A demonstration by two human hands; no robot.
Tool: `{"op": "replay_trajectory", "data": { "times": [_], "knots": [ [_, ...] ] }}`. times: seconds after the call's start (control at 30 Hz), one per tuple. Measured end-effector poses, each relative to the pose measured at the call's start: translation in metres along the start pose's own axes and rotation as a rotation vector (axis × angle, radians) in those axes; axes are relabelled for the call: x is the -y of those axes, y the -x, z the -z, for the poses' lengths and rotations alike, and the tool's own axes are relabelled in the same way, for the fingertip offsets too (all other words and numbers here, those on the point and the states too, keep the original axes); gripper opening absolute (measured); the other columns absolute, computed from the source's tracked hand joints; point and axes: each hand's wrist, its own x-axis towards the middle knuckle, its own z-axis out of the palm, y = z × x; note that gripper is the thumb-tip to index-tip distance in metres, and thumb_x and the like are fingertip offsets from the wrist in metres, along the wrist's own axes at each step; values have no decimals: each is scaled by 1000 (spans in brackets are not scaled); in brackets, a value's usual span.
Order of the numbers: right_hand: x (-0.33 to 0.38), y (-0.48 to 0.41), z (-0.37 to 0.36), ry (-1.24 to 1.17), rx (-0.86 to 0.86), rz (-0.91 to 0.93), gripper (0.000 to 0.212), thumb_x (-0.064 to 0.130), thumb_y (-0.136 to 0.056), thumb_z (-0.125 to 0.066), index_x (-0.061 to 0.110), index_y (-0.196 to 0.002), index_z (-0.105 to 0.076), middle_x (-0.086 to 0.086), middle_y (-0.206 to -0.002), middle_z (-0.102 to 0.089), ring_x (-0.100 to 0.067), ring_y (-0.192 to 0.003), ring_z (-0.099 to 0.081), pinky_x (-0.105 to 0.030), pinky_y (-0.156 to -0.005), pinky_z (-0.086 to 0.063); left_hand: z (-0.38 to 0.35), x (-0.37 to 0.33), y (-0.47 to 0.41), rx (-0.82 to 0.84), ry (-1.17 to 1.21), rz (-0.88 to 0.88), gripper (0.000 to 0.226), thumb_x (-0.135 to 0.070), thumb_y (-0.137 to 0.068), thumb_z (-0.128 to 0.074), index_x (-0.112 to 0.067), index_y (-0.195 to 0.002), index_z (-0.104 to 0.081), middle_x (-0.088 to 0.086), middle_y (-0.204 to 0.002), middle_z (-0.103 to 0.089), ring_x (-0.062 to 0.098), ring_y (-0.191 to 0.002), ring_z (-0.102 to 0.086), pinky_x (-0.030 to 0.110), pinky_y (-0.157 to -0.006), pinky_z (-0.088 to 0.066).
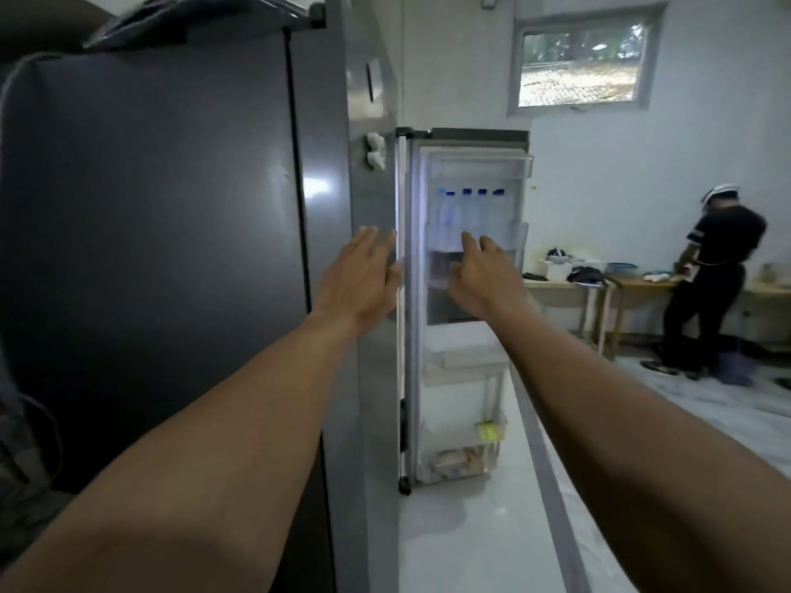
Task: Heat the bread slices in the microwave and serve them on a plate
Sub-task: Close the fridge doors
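Both arms stretch toward an open fridge door [466,306], swung out so its inner shelves face the camera. The left hand [359,280] is spread flat, fingers near the door's hinge-side edge, probably to steady or push it. The right hand [479,276] is open with fingers loosely extended, reaching at the door shelf just below 5 blue-capped bottles [468,211], holding nothing. Bread slices are not clearly visible; a pale packet [460,460] in the lowest door bin could be them, but I cannot tell. No microwave or plate shows. Far right, another person [710,284] works at a table [556,286].
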Motion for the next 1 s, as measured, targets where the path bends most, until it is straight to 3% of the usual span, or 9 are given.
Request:
{"op": "replay_trajectory", "data": {
  "times": [0.17,0.5,0.73,1.0],
  "knots": [
    [-76,-29,-2,58,-3,-62,57,32,-102,-39,9,-152,-25,-21,-145,-38,-40,-134,-38,-49,-103,-37,-61,-44,-54,46,-17,-50,58,-40,-108,-29,-13,-159,-22,13,-166,-16,26,-155,-6,42,-126,-8],
    [-213,-105,-17,141,-14,-101,60,34,-103,-37,10,-155,-19,-22,-156,-28,-39,-143,-29,-53,-114,-31,-187,-94,-160,136,-12,0,59,-45,-108,-26,-20,-160,-17,9,-168,-9,26,-156,0,44,-124,-3],
    [-277,-164,-66,159,20,-137,57,33,-102,-38,10,-153,-24,-22,-150,-35,-39,-139,-34,-52,-110,-36,-266,-85,-226,161,22,-4,59,-45,-107,-27,-18,-159,-20,10,-167,-16,27,-155,-5,46,-125,-10],
    [-320,-261,-137,141,21,-158,58,30,-102,-38,10,-153,-21,-23,-151,-33,-40,-141,-31,-53,-112,-33,-351,-44,-315,159,13,-12,60,-45,-107,-28,-19,-159,-19,11,-167,-16,27,-155,-4,45,-125,-7]
  ]
}}
